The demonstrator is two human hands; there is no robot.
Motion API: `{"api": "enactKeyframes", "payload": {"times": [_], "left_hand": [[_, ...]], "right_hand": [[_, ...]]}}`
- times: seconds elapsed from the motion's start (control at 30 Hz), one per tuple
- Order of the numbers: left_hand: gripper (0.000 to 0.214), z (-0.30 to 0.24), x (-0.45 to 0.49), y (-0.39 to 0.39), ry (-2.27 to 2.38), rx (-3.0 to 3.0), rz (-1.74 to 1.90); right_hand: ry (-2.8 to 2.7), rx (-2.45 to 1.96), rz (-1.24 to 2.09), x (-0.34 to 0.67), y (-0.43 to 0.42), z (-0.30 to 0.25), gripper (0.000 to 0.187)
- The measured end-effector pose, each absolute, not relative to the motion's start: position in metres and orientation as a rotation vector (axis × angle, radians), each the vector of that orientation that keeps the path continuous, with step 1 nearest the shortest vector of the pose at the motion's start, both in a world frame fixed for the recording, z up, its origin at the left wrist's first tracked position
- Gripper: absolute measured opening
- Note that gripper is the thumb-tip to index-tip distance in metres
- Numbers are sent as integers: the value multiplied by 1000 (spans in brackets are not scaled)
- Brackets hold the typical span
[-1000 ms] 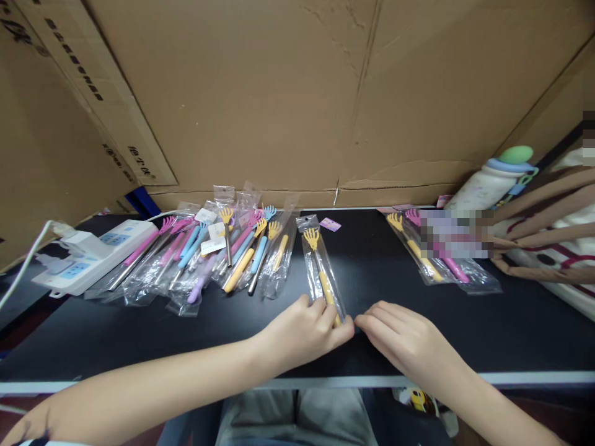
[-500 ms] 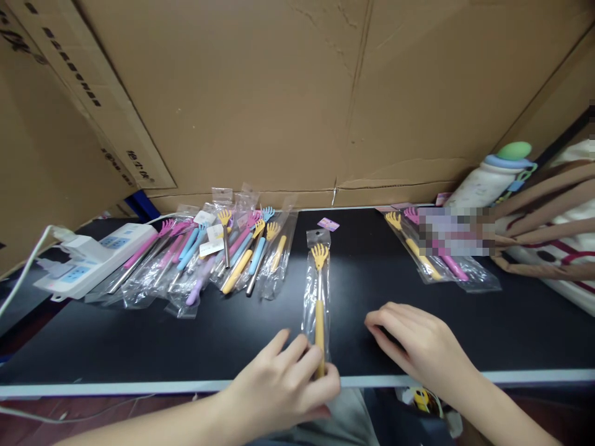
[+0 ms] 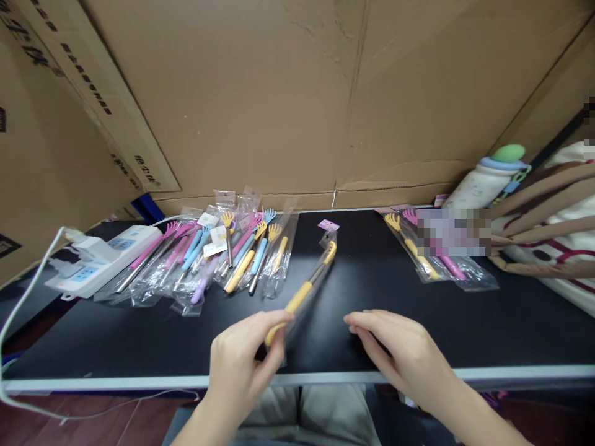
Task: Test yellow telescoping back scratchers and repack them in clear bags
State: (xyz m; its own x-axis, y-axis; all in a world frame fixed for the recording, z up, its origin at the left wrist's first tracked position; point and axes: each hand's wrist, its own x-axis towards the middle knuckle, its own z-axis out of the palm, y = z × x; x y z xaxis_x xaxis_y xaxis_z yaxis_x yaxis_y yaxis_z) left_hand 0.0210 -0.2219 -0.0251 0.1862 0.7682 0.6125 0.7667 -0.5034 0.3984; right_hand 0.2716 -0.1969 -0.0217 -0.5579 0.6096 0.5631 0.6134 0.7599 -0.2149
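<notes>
Left hand (image 3: 242,362) pinches the bagged yellow back scratcher (image 3: 302,296) by its handle, head pointing 1 o'clock. Right hand (image 3: 395,347) is empty, fingers loose, hovering over the desk (image 3: 511,322).

Left hand (image 3: 242,362) pinching, right hand (image 3: 395,347) flat

Dark printed characters run in slanting rows along the cardboard flap (image 3: 93,93), up and to the left of the hands, but they are too small and skewed to read. The small tags on the packets (image 3: 214,248) beyond the left hand show no legible writing.
</notes>
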Motion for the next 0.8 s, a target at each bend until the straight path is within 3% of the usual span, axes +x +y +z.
{"api": "enactKeyframes", "payload": {"times": [0.3, 0.6, 0.8], "left_hand": [[28, -31, 40, -220, 1606, 1862, 793], [23, -24, 36, -215, 1756, 2135, 442], [18, -33, 39, -209, 1809, 2365, 411]], "right_hand": [[-2441, -995, 116, 240, -175, -9, 31], [-2663, -886, -80, 220, -166, -12, 23], [-2669, -882, -48, 228, -162, -10, 22]]}}
